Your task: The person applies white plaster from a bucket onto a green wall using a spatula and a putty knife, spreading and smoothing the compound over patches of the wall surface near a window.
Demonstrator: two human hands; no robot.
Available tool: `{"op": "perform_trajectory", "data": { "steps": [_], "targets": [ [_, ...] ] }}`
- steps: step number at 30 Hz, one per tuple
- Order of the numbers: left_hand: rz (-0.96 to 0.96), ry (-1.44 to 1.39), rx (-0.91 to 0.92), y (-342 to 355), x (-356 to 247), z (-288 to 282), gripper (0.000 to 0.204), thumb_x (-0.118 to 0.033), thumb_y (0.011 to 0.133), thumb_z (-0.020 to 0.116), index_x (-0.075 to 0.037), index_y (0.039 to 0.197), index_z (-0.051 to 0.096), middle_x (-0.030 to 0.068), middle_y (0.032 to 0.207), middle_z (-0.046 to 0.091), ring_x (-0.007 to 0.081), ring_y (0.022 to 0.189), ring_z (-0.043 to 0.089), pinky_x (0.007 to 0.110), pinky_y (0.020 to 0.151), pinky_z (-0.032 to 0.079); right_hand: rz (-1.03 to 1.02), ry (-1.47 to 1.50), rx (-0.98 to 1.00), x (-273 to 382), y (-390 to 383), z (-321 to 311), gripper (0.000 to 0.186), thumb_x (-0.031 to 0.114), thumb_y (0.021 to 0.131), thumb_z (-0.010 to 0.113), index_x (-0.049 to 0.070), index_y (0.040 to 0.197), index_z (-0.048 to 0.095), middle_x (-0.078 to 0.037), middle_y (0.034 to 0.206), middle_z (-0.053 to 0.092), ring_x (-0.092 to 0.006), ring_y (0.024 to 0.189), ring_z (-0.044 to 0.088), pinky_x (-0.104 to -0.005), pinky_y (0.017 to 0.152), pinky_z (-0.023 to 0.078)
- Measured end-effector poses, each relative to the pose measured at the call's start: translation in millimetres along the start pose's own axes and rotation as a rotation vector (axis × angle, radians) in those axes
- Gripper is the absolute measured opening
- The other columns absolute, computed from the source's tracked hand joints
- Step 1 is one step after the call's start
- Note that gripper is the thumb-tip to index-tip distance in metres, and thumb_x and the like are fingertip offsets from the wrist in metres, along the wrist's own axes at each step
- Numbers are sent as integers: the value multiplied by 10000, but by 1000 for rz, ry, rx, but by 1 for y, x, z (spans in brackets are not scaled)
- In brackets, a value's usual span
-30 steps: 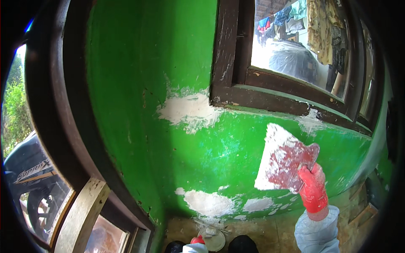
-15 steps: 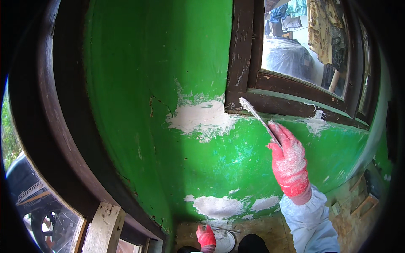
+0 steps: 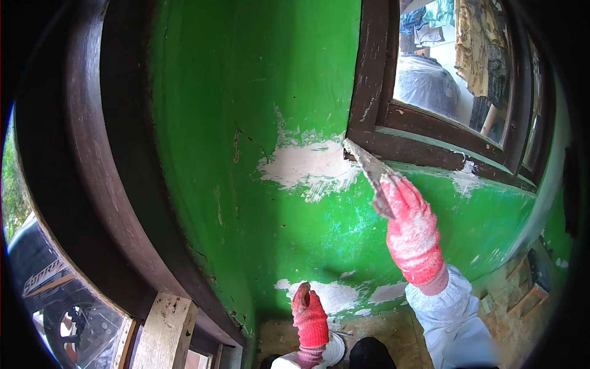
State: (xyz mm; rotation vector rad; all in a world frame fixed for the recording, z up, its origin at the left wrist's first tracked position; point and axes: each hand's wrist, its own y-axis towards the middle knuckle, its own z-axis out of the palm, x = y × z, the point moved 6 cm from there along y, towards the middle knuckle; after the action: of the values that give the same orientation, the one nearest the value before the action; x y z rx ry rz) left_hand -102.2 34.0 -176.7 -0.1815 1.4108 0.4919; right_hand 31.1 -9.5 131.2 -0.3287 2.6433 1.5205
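Scraper (image 3: 367,165): in the head view its tip has slid leftward across the window frame (image 3: 424,146) and is now at the frame's lower-left corner; in the earlier frame it lay over the lower rail, right of that corner.
Upper white patch (image 3: 307,165): the tip is at its upper right edge, so the work appears to be at the seam between patch and wood — whether blade and wall touch, I cannot tell.
Right hand (image 3: 413,227): red-gloved, closed round the scraper, just below the frame's lower edge.
Left hand (image 3: 311,320): raised from beside the round white container (image 3: 335,349) to in front of the lower white patch (image 3: 341,297); fingers curled, a brownish shape near their tips — I cannot tell whether it holds something.
Frame edge: the dark wood bounds the scraper's room at upper right; a dark gap shows under the corner.
Green wall (image 3: 319,237): between upper and lower patches, a broad painted stretch gives room downward and left.
Left wooden frame (image 3: 117,160): the wall's left limit, well apart from both hands.
Floor (image 3: 393,326): meets the wall's bottom edge just beneath the lower white patch.
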Motion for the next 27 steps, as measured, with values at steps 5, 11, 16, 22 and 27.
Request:
{"op": "perform_trajectory", "data": {
  "steps": [5,11,16,22,27],
  "targets": [
    [80,-29,75,3,-58,2,238,-35,834,560,-9,1070,577,162,1101,553,246,988,571,320,854,473,-269,-282,-9,26,-7,28,502,157,703,536,129,1204,519,-66,1292,443,-244,1191,407,-459,987,335],
    [378,-2,20,5,-136,-13,262,-12,849,543,-33,1110,552,128,1112,531,196,998,539,296,800,469,-491,-379,-104,28,-8,38,459,381,812,517,185,1227,518,-55,1279,458,-263,1190,405,-472,1001,302],
    [709,124,29,13,-175,4,358,45,804,539,-7,1159,521,186,1205,499,314,1036,529,359,846,446,-793,-379,-70,11,30,19,476,458,775,542,247,1201,535,-13,1225,517,-219,1123,483,-497,976,313],
    [963,372,-34,28,-228,73,552,24,703,568,-8,1241,444,220,1243,457,337,916,557,379,773,469,-948,-438,-12,-12,47,35,448,409,772,534,225,1181,531,-23,1209,520,-222,1097,498,-551,938,337],
    [893,604,52,50,-241,107,647,-2,655,539,15,1282,380,215,1330,371,297,820,558,388,721,465,-938,-480,48,-25,46,60,497,419,762,534,171,1192,518,-84,1204,512,-266,1093,492,-543,941,348]
  ]
}}
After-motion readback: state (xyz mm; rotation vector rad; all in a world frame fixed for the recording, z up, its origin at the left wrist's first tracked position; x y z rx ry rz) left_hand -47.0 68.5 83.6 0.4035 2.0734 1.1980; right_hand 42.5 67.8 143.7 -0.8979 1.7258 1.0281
